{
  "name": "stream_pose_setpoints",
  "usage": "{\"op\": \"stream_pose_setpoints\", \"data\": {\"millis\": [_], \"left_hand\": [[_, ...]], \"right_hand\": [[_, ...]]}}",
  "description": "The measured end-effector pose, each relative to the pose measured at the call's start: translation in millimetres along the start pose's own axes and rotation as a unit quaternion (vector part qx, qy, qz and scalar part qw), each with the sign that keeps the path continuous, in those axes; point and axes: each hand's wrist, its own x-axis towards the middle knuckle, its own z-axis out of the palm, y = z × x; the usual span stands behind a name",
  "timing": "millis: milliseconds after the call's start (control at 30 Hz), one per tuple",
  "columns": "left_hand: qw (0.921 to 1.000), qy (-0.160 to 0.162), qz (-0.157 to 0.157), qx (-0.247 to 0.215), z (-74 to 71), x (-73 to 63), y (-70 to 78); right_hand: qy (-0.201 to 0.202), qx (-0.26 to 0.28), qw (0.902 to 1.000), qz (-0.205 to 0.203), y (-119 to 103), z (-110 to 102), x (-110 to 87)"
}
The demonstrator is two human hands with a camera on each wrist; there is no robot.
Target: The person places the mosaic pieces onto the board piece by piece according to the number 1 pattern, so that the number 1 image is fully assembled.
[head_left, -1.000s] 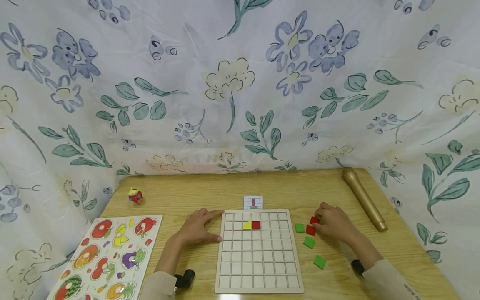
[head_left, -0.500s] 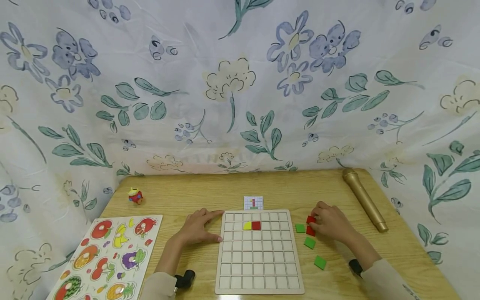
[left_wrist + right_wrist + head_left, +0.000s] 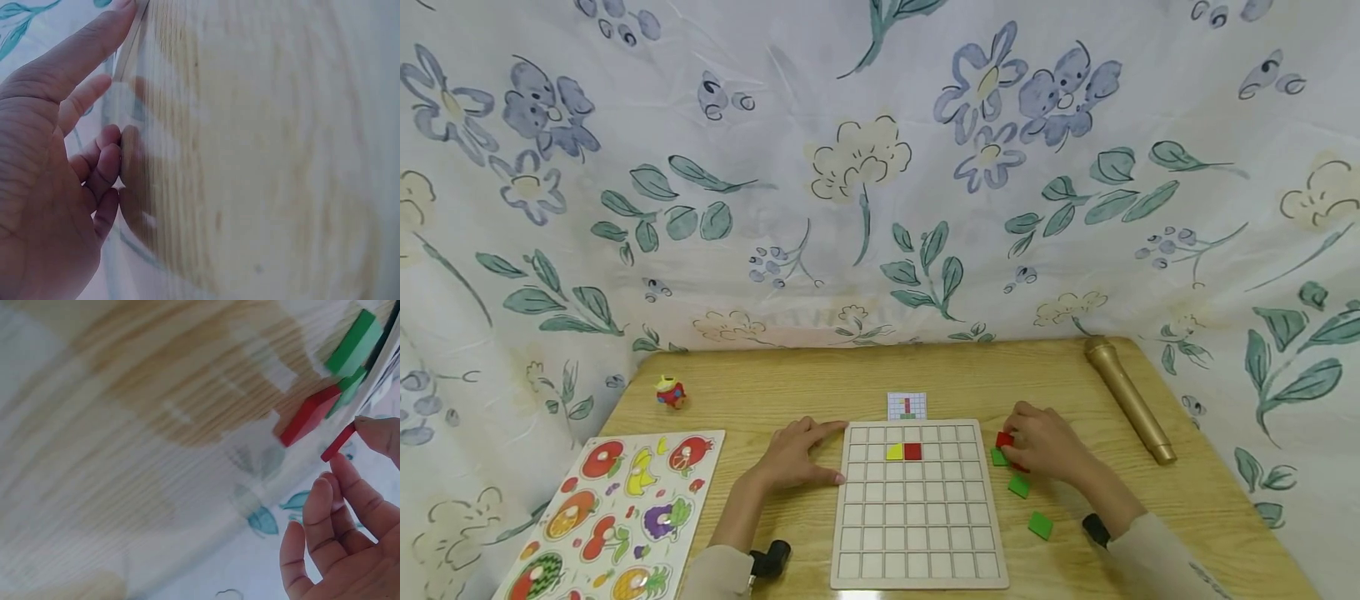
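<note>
My right hand (image 3: 1047, 443) pinches a red square tile (image 3: 1004, 440) between thumb and fingertips, right of the pale grid board (image 3: 917, 582). In the right wrist view that tile shows edge-on, raised off the wood; a second red tile (image 3: 309, 415) lies on the table close by. The hand partly covers this second one in the head view. My left hand (image 3: 793, 456) rests at the board's left side, straight index finger at the top corner and thumb lower on the edge. A yellow piece with a curved side (image 3: 895, 452) and a red tile (image 3: 912, 452) sit side by side in the board's second row.
Green tiles (image 3: 1040, 525) lie right of the board. A small pattern card (image 3: 907, 405) touches its far edge. A fruit puzzle board (image 3: 595, 467) lies left, with a small toy figure (image 3: 671, 392) behind it. A gold microphone (image 3: 1129, 400) lies far right, before a floral curtain (image 3: 865, 250).
My right hand has moved left toward the board with the pinched red tile, which now overlaps the nearest green tile in view. My left hand has stayed in place.
</note>
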Motion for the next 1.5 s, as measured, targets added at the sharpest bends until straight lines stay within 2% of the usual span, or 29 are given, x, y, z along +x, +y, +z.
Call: {"op": "stream_pose_setpoints", "data": {"millis": [200,633,833,1167,1500], "left_hand": [[1.0000,0.001,0.000,0.001,1.6,0.4,-0.7],[1.0000,0.000,0.002,-0.001,0.0,0.0,0.4],[1.0000,0.000,0.004,-0.004,-1.0,-0.1,1.0],[1.0000,-0.001,0.002,-0.004,-0.3,0.1,-0.2],[1.0000,-0.002,0.001,-0.007,-0.5,-0.4,-0.1]], "right_hand": [[-0.008,0.008,0.9999,-0.007,-11.5,1.1,3.3],[0.007,0.003,0.9990,-0.045,-21.4,11.0,6.5],[0.009,0.008,0.9988,-0.047,-27.8,11.7,7.2],[-0.009,0.010,0.9982,-0.059,-36.7,14.9,11.8],[-0.003,0.010,0.9973,-0.073,-46.0,18.1,15.2]]}}
